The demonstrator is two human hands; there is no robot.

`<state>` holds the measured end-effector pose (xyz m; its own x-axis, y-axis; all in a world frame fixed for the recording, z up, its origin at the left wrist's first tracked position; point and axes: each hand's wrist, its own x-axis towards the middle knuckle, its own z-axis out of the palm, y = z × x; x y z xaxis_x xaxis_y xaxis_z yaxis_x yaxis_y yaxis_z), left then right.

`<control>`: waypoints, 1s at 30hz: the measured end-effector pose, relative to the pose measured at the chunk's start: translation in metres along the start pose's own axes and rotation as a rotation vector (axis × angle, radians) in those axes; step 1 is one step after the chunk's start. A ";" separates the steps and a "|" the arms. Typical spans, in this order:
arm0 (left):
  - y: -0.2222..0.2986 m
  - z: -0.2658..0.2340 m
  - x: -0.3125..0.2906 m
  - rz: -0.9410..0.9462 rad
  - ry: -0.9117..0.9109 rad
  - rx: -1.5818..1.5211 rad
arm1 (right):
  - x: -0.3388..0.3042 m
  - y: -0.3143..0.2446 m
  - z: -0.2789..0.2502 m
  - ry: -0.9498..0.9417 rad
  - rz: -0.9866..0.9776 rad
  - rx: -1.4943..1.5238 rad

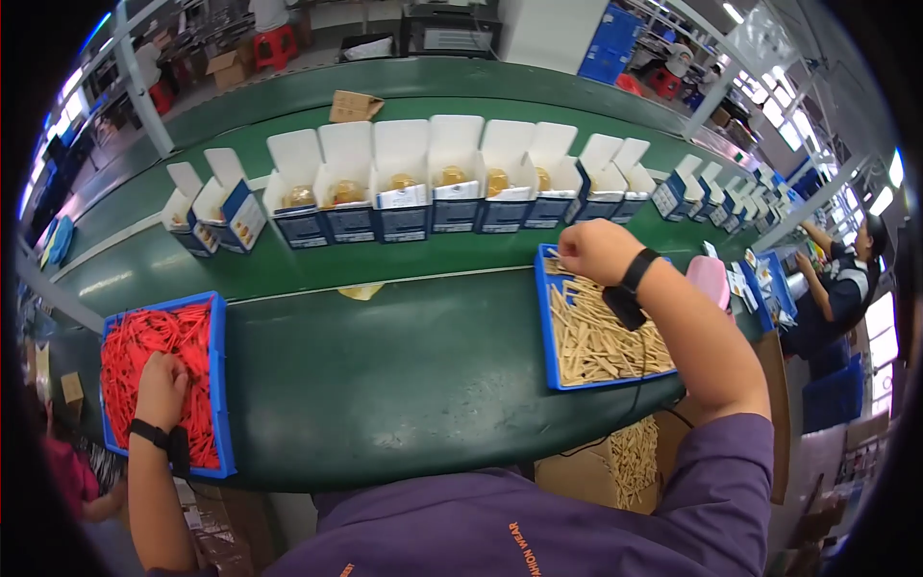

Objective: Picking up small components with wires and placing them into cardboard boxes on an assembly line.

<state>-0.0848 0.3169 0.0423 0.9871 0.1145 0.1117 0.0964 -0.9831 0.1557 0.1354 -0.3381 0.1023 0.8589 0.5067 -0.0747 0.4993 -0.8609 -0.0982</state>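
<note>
My left hand is closed, fingers curled, over a heap of slender red pieces in a blue tray at the left. Whatever it may hold is hidden. My right hand is at the far left corner of another blue tray, full of thin tan sticks. Its fingers are pinched together, and I cannot make out what is between them. Beyond the hands stands a row of open blue-and-white boxes with raised white lids, several with a round golden item inside.
Green work surface lies between the trays. A flat brown carton piece lies behind the boxes. A pink object is right of the stick tray. Further right, a co-worker reaches over the line. Below the edge, a carton holds more sticks.
</note>
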 end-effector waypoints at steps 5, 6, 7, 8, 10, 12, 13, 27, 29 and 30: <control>0.014 -0.023 -0.015 -0.016 0.186 -0.144 | 0.036 -0.071 -0.052 0.014 -0.177 0.166; 0.030 -0.028 -0.009 -0.053 0.233 -0.274 | 0.041 -0.091 -0.058 0.047 -0.201 0.225; 0.034 -0.026 -0.005 -0.076 0.288 -0.394 | 0.047 -0.115 -0.059 0.102 -0.309 0.291; 0.036 -0.029 -0.007 -0.123 0.274 -0.455 | 0.055 -0.135 -0.054 0.159 -0.416 0.372; 0.068 -0.051 -0.011 -0.312 0.175 -1.110 | 0.055 -0.195 -0.043 0.092 -0.426 0.529; 0.108 -0.077 -0.018 -0.329 0.079 -1.311 | 0.043 -0.236 -0.027 0.046 -0.635 0.595; 0.124 -0.081 -0.026 -0.335 0.064 -1.322 | 0.037 -0.256 -0.010 0.013 -0.673 0.686; 0.289 0.041 0.030 0.129 -0.115 -1.010 | -0.001 -0.216 0.080 0.069 -0.031 1.143; 0.298 0.051 0.031 0.067 -0.173 -1.132 | 0.001 -0.212 0.080 0.082 0.003 1.266; 0.301 0.058 0.031 -0.024 -0.227 -1.247 | 0.002 -0.210 0.080 0.077 0.018 1.392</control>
<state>-0.0183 0.0164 0.0360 0.9983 -0.0181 -0.0549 0.0512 -0.1654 0.9849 0.0232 -0.1527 0.0436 0.8908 0.4529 -0.0371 0.0047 -0.0907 -0.9959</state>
